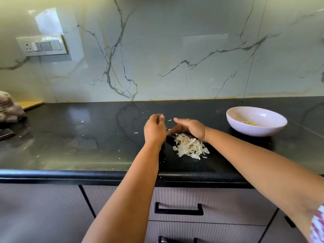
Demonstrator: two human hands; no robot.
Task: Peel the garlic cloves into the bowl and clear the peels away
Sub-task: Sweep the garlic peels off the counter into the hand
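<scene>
A pile of pale garlic peels (190, 146) lies on the black countertop (87, 137) near its front edge. My right hand (190, 128) lies flat with straight fingers just behind the pile, its edge against the peels. My left hand (155, 129) hovers left of the pile with fingers curled in; whether it holds anything is hidden. A white bowl (256, 121) stands to the right, with peeled garlic cloves (249, 122) inside it.
Small peel scraps (135, 132) are scattered over the counter left of my hands. A plastic bag (10, 109) and a dark flat object (6, 133) sit at the far left. A marble wall with a switch plate (43, 45) rises behind. Drawers (178, 208) lie below the edge.
</scene>
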